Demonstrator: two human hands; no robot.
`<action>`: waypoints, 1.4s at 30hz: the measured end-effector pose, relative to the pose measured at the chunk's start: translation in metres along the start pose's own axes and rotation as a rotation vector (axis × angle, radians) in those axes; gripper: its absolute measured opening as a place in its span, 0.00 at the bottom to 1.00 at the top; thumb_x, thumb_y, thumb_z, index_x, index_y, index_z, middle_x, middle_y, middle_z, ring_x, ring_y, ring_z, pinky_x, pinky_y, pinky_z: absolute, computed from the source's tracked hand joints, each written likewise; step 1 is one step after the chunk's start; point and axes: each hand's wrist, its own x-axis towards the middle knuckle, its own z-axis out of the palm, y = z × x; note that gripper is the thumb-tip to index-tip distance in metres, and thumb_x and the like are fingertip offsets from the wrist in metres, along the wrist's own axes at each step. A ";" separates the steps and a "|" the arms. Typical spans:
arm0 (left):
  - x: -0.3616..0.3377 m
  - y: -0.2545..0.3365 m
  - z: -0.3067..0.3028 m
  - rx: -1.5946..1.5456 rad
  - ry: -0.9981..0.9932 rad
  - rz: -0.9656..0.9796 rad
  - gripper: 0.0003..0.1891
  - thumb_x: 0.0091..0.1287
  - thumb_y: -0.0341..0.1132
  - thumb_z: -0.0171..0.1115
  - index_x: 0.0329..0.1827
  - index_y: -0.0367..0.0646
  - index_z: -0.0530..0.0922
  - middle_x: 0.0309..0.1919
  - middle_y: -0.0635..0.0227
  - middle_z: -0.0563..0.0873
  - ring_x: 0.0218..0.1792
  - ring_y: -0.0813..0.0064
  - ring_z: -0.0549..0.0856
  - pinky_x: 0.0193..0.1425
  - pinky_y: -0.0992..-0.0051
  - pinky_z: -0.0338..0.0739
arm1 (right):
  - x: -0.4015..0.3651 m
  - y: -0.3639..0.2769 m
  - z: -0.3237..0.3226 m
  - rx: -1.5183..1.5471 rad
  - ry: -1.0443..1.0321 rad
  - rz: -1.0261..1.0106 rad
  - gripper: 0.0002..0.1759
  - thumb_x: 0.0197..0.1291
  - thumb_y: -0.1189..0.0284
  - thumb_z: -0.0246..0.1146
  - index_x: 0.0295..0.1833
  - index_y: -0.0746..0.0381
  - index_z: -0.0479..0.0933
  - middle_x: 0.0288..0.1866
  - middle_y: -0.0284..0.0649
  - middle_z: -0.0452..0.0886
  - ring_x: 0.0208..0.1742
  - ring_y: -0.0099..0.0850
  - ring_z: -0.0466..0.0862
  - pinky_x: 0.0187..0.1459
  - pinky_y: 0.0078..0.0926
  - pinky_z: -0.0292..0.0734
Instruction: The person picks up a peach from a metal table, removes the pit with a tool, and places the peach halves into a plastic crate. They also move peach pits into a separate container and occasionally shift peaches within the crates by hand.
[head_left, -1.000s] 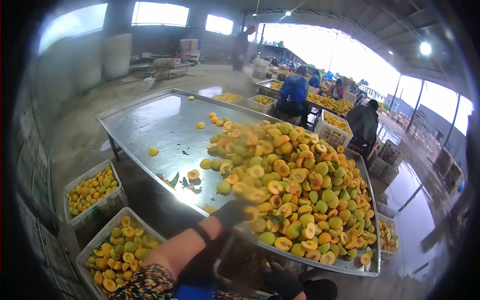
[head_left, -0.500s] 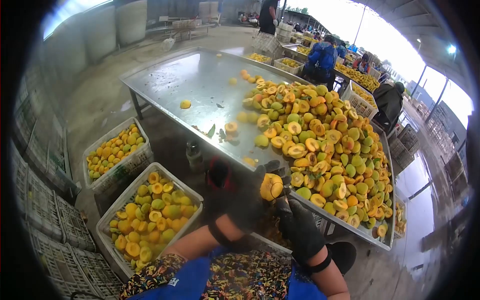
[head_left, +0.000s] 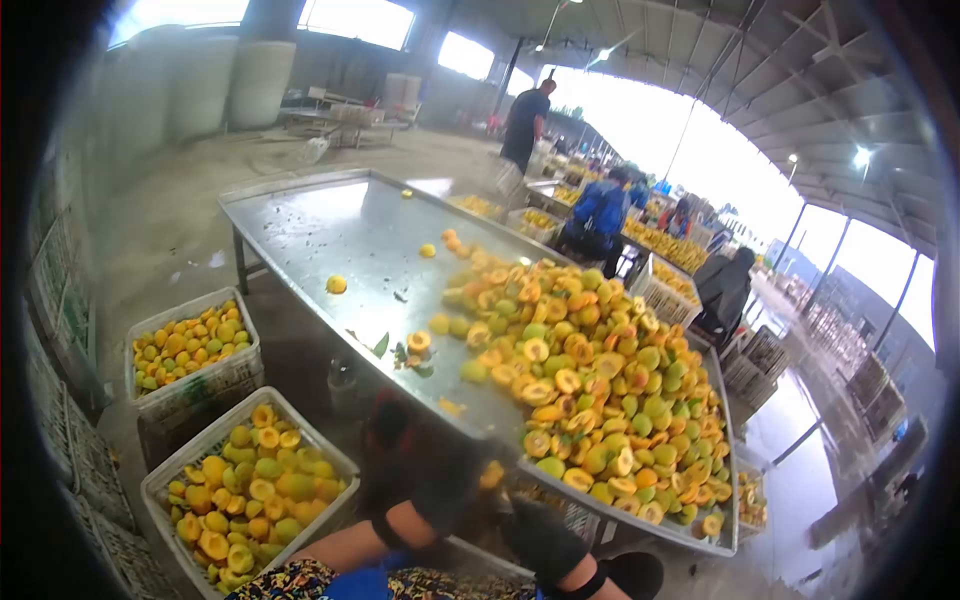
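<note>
My left hand [head_left: 450,490], in a dark glove, is closed on a yellow-orange fruit [head_left: 491,475] beside the near edge of the metal table [head_left: 300,230]. Close to its right is my right hand [head_left: 540,538], also gloved, with its fingers closed around something thin and dark that is too blurred to make out. A large heap of halved and whole fruit [head_left: 610,390] covers the right part of the table. Below my hands, a crate partly shows, mostly hidden by them.
Two fruit-filled crates [head_left: 340,462] [head_left: 250,345] stand left of the table. Empty crates are stacked at the far left. Behind the table are a standing person [head_left: 522,130], a person in blue [head_left: 600,215] and a person in dark clothes [head_left: 725,290].
The view has tilted up, showing more roof, and the hands now sit lower in the picture. The fruit remains in my left hand, lower and more blurred.
</note>
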 end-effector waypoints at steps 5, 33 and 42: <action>0.019 -0.038 0.012 -0.500 -0.343 -0.116 0.14 0.71 0.36 0.46 0.46 0.40 0.80 0.38 0.66 0.83 0.40 0.76 0.81 0.46 0.76 0.76 | -0.009 -0.042 -0.013 0.626 -0.100 0.559 0.22 0.69 0.60 0.54 0.55 0.67 0.75 0.43 0.37 0.82 0.44 0.24 0.81 0.45 0.22 0.75; 0.000 0.093 0.109 -0.465 0.012 -0.060 0.17 0.73 0.44 0.46 0.41 0.39 0.76 0.31 0.62 0.81 0.31 0.68 0.81 0.35 0.70 0.78 | -0.059 0.043 -0.019 0.990 -0.005 -0.071 0.20 0.68 0.60 0.50 0.56 0.64 0.71 0.39 0.37 0.77 0.35 0.24 0.75 0.35 0.21 0.70; 0.005 0.084 0.092 -0.561 -0.171 -0.093 0.19 0.74 0.49 0.44 0.45 0.41 0.74 0.35 0.65 0.81 0.36 0.69 0.81 0.39 0.73 0.77 | -0.063 0.049 -0.009 0.917 -0.026 -0.169 0.22 0.69 0.59 0.54 0.59 0.64 0.72 0.41 0.33 0.78 0.37 0.17 0.76 0.36 0.17 0.73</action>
